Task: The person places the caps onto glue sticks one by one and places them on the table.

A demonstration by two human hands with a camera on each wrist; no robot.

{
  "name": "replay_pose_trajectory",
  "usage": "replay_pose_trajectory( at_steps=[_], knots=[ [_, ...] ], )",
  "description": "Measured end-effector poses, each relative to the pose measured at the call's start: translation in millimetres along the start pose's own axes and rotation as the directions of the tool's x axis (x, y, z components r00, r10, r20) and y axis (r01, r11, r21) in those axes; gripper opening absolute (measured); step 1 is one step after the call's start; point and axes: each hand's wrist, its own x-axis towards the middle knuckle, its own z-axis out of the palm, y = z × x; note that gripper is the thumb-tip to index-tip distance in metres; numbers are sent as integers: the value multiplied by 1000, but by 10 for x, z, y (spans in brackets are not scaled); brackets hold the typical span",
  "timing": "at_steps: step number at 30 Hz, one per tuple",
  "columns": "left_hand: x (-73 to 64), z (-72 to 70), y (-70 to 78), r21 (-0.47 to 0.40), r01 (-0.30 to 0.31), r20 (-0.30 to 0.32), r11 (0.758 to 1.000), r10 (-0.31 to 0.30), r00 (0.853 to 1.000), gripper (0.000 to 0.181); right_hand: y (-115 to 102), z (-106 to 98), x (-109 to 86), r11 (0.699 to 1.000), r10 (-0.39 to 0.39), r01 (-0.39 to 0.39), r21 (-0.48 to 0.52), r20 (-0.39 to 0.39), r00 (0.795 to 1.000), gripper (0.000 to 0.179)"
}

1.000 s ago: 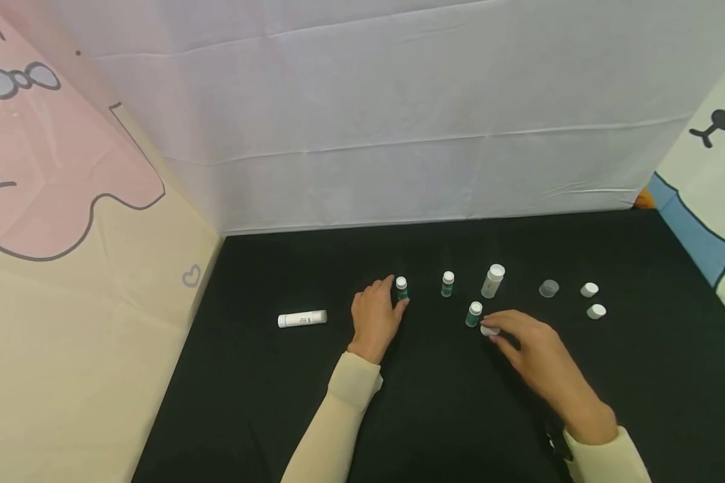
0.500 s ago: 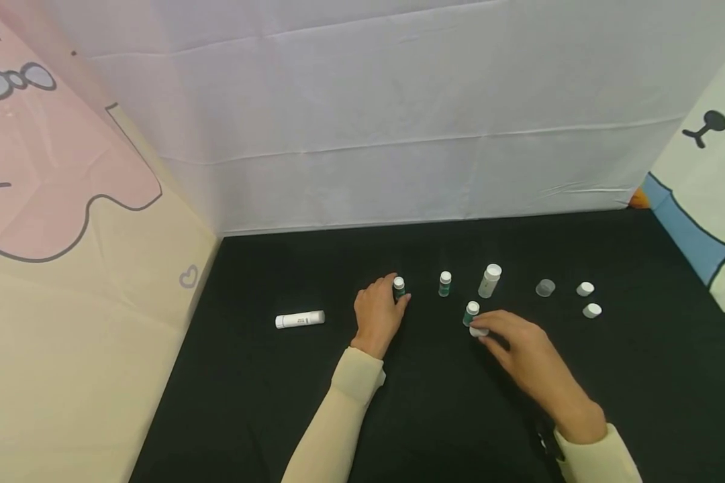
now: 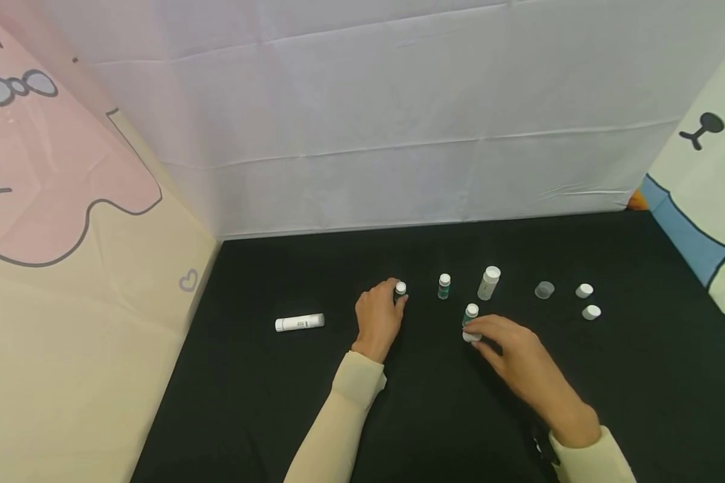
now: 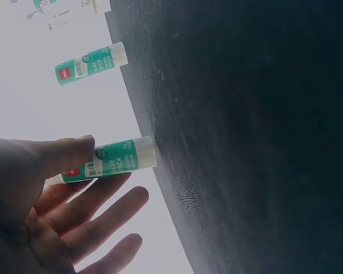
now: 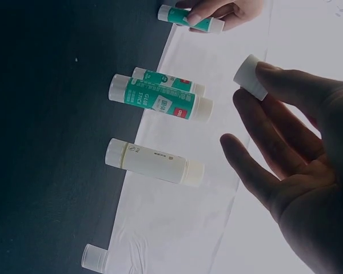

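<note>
My left hand (image 3: pixel 377 318) holds a green glue stick (image 4: pixel 117 158) upright on the black table, thumb on one side and fingers on the other. Between thumb and fingertip, my right hand (image 3: pixel 522 359) pinches a small white cap (image 5: pixel 251 77), held up off the table. Just behind that cap in the head view stands another green glue stick (image 3: pixel 470 312), partly covered by the right fingers. A third green glue stick (image 3: pixel 444 287) stands further back, between the two hands. Beside it on the right is a taller white glue stick (image 3: pixel 488 284), also upright.
On the left lies a white tube (image 3: pixel 299 323) on its side. A clear cap (image 3: pixel 544 290) and two white caps, one behind (image 3: pixel 584 290) and one in front (image 3: pixel 591 312), sit at the right. A white cloth wall (image 3: pixel 350 188) rises behind the black table (image 3: pixel 248 382).
My right hand has shifted left with the white cap, to just in front of the nearest green glue stick. My left hand has drawn closer around its glue stick.
</note>
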Motion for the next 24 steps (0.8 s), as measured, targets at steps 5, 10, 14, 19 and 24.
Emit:
replay_pose_trajectory(
  at_steps=[5,10,14,19,24],
  knots=[
    [-52,-26,28,-11,-27,-25,1000,27,999,19,-5,7,-3,1000,1,-1,6,-2,1000,46],
    [-113,-56,57,-8,-65,-53,998,64,997,17,-7,20,2,1000,-9,9,22,-10,1000,46],
    [-158,-74,74,4,-81,-62,997,81,995,18,-9,33,10,999,-25,25,30,-20,999,46],
    [-201,-95,97,8,-93,-65,996,93,993,18,-21,48,35,998,-43,43,36,-20,999,47],
    [-241,-114,145,14,-105,-44,994,105,993,17,-49,60,57,998,-53,54,31,-22,998,48]
  ],
)
